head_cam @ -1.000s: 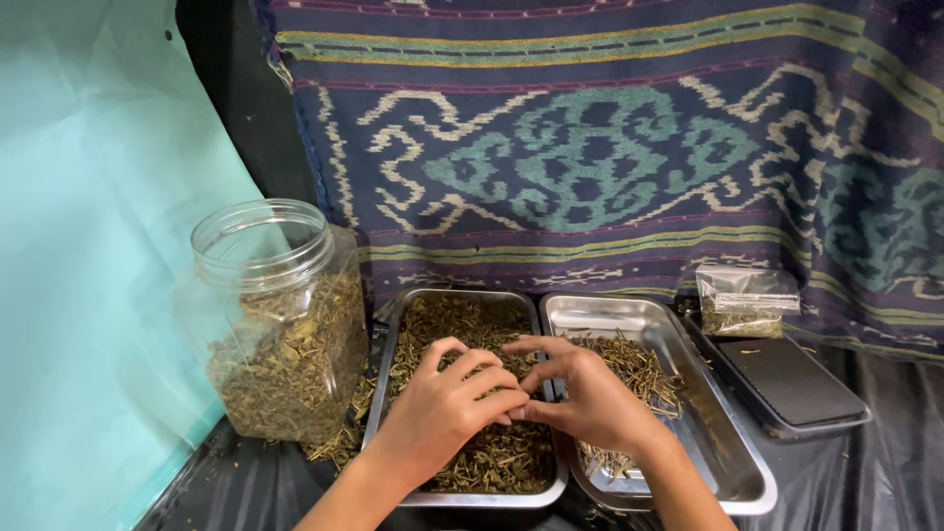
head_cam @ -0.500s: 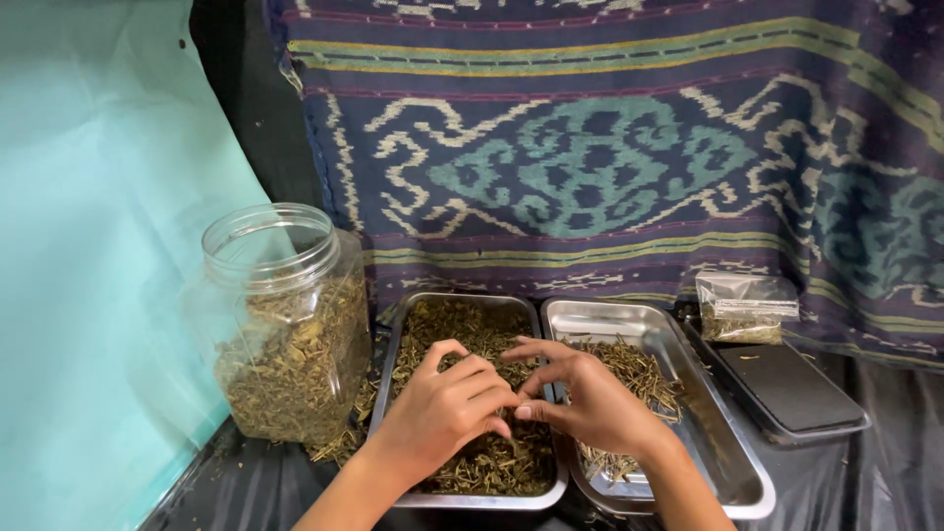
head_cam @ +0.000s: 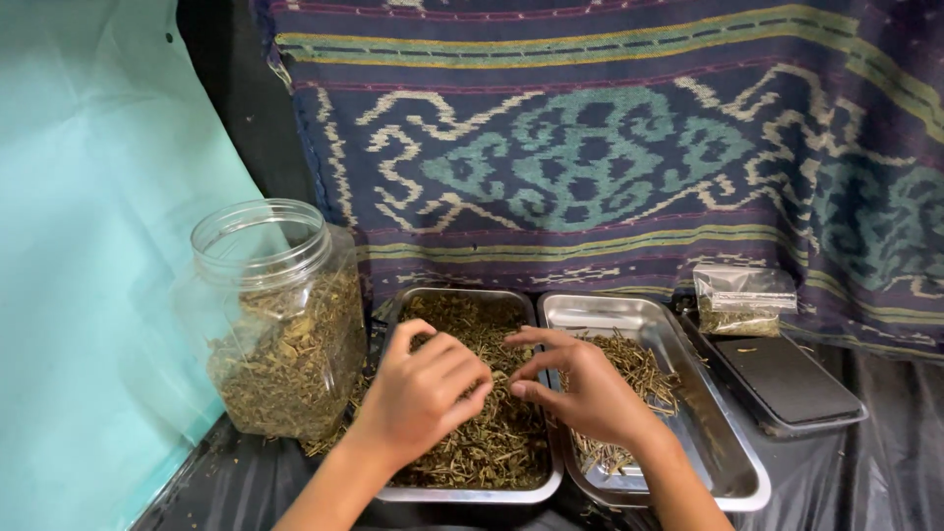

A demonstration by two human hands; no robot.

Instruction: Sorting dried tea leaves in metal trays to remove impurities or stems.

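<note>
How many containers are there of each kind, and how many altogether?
Shiny metal trays: 2, one full of dried herb bits under the left hand, one with a small pile beside the right hand
Clear plastic jar half full of dried herbs: 1
Small clear bag of herbs: 1
Flat black tray: 1
Total: 5

Both forearms leave the bottom edge; left hand (head_cam: pixel 425 391) hides herbs beneath.

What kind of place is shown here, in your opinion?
Probably a small home workspace for sorting dried herbs: two metal trays of dried plant bits, a clear jar of the same, and a woven cloth hung behind.
</note>
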